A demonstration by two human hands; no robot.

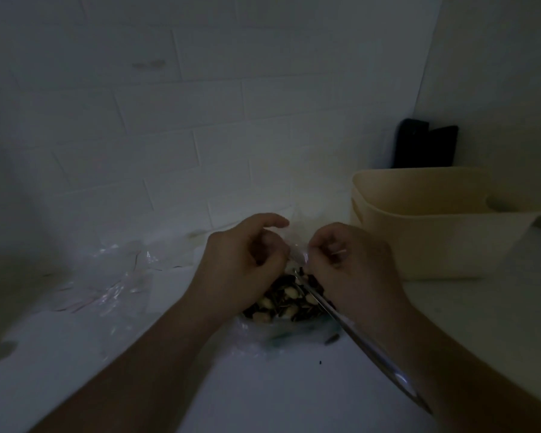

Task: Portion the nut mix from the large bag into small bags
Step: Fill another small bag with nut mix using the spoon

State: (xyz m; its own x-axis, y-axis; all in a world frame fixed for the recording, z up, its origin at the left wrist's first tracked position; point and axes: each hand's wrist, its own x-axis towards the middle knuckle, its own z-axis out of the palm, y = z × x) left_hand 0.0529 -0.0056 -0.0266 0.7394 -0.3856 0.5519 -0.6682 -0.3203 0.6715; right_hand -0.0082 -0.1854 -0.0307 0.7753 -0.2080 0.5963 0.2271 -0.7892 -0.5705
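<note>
Dim light over a white table (75,354), backed by a wall of pale rectangular tiles (156,114); we note everything reads grey-blue in the gloom.

At centre, both of our hands meet over a clear plastic bag holding a mix of dark and pale nuts (286,300). This bag sits on the table just under the hands, its contents showing between the two wrists. Our left hand (242,260) has its fingers curled, thumb and forefinger pinching the crumpled top of the plastic at the left side. Our right hand (349,265) is likewise curled, its fingertips pinching the same gathered plastic from the right, so the two pinches lie almost touching. Whether this is the large bag or a small one we cannot tell.

A long slim metal utensil with a shiny handle (366,342) runs from the nut mix down toward the lower right, passing under our right wrist and beside the forearm. Its working end is buried among the nuts.

To the left, well apart from the hands, a heap of crumpled clear plastic bags (107,276) lies flat on the table.

To the right stands a cream plastic tub with a cut-out handle (444,223), close to our right hand. Behind it, in the corner, a dark upright object (425,145) leans against the wall; too dim to identify.
</note>
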